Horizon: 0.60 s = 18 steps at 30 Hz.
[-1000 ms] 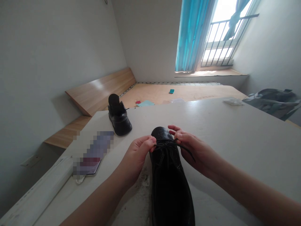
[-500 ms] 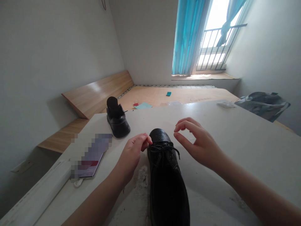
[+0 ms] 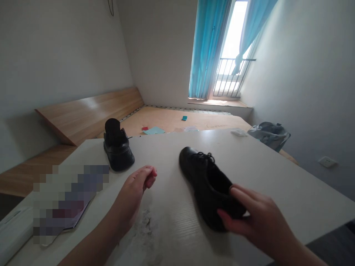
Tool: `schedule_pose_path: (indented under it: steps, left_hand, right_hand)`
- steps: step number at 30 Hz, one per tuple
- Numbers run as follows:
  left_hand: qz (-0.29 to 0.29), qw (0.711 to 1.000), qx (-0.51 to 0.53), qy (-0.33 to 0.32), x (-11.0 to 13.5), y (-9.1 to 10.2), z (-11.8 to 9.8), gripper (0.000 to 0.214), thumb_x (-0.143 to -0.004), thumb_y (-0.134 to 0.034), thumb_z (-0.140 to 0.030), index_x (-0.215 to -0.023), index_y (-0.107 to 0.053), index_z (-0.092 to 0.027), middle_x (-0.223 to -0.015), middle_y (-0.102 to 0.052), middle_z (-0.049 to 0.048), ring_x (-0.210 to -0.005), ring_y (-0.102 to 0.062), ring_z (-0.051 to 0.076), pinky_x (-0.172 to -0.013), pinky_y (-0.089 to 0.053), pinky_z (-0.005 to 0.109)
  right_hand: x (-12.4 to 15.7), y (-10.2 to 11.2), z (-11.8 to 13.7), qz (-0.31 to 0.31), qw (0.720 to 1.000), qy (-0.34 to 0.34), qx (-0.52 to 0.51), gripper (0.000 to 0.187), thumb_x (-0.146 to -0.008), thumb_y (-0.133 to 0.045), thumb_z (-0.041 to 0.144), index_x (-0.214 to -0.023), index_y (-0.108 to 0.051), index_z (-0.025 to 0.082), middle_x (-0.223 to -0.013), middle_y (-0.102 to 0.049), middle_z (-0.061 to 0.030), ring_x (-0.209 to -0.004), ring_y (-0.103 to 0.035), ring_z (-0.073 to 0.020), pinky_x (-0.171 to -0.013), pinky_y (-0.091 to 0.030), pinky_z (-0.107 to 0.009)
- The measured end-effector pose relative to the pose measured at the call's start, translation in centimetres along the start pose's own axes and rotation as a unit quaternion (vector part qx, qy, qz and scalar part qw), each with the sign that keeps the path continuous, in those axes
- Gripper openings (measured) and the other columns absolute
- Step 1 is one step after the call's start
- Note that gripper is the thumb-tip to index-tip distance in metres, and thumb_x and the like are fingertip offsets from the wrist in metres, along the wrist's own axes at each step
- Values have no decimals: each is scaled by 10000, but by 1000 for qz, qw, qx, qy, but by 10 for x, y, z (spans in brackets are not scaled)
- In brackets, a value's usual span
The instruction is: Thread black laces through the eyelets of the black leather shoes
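A black lace-up shoe [image 3: 203, 184] lies at a slant on the white table [image 3: 166, 221], its toe pointing to the far left and its laces [image 3: 203, 157] in a bow. My right hand [image 3: 255, 214] grips the heel end, thumb outside and fingers at the opening's rim. To the left of this shoe, my left hand [image 3: 140, 181] hovers apart from it with fingers curled together and nothing visible in them. Farther back on the left stands a second black shoe [image 3: 119, 151], heel towards me, with its tongue up and a lace end sticking out to the right.
A partly pixelated flat item [image 3: 80, 207] and a long white object [image 3: 16, 232] lie on the table's left. A small clear plastic bag [image 3: 239, 132] sits at the far edge. Beyond are a wooden board bed [image 3: 166, 114] and a grey bag [image 3: 270, 135].
My right hand has come down onto the shoe's heel. The shoe has turned, heel swinging right. My left hand has left the toe area, and the view has shifted to the right.
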State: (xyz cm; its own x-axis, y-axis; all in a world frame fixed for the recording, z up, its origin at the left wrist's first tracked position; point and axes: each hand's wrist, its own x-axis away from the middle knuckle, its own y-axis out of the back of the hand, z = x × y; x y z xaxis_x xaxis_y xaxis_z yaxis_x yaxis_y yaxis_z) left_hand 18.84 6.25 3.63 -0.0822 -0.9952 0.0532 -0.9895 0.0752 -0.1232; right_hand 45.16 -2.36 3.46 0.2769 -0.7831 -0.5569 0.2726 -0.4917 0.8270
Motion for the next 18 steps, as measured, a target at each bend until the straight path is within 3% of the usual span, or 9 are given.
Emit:
schedule_pose_path:
  steps: [4, 7, 9, 12, 18]
  left_hand:
    - [10, 1000, -16, 15, -1, -1, 1, 277, -763, -565, -419, -638, -532, -174, -586, -393, -37, -596, -351, 121, -592, -351, 249]
    - [18, 999, -37, 17, -2, 0, 1, 295, -756, -558, -442, -626, -530, -178, -579, -397, -32, -596, -359, 129, -586, -346, 255]
    - [21, 998, -49, 15, -2, 0, 2, 304, -758, -553, -455, -626, -534, -182, -576, -400, -30, -597, -365, 133, -589, -347, 258]
    - [23, 998, -61, 16, -3, 0, 3, 306, -752, -546, -460, -616, -532, -186, -575, -399, -27, -593, -363, 136, -590, -343, 262]
    - [53, 996, -68, 25, 0, -2, 1, 297, -776, -520, -446, -628, -520, -189, -590, -391, -28, -611, -361, 141, -620, -328, 268]
  right_hand:
    - [2, 9, -104, 2, 988, -120, 99, 262, -803, -581, 468, -731, -554, 218, -704, -619, -56, -544, -532, -187, -522, -343, -306]
    - [20, 19, -185, -17, 973, -202, 108, 280, -733, -621, 513, -771, -571, 240, -717, -617, -55, -511, -532, -197, -521, -360, -323]
    - [34, 30, -225, -41, 961, -252, 108, 241, -754, -624, 473, -844, -596, 252, -771, -645, -90, -499, -545, -199, -542, -381, -348]
    - [48, 48, -253, 4, 953, -286, 102, 239, -797, -605, 439, -933, -611, 243, -855, -679, -124, -533, -583, -203, -560, -399, -350]
    - [52, 70, -273, 51, 949, -290, 114, 257, -740, -656, 407, -926, -693, 235, -1146, -684, -143, -506, -596, -152, -572, -413, -355]
